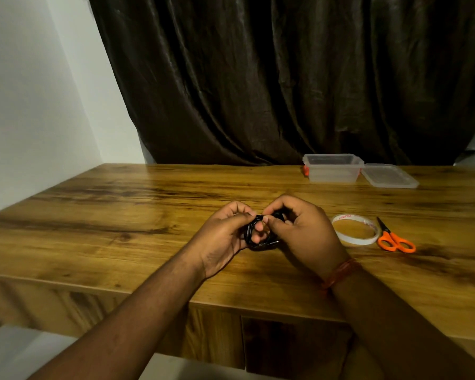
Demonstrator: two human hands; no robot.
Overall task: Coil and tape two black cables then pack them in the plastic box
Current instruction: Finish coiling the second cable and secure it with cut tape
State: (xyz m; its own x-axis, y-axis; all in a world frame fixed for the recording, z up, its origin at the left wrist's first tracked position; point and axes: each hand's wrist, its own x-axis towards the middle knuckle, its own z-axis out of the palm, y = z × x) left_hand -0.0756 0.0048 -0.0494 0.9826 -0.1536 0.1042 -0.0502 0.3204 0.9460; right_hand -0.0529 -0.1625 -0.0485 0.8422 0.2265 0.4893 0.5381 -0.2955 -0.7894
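- We hold a coiled black cable [258, 237] between both hands, just above the wooden table [121, 215], to the left of the tape roll [355, 230].
- Our left hand [225, 237] curls its fingers round the coil's left side.
- Our right hand [299, 229] pinches the coil's top with thumb and fingertips.
- Orange-handled scissors [394, 238] lie just right of the tape roll, touching its edge.
- The clear plastic box [332, 168] stands open, well behind the tape roll, its lid [388, 175] flat beside it on the right.
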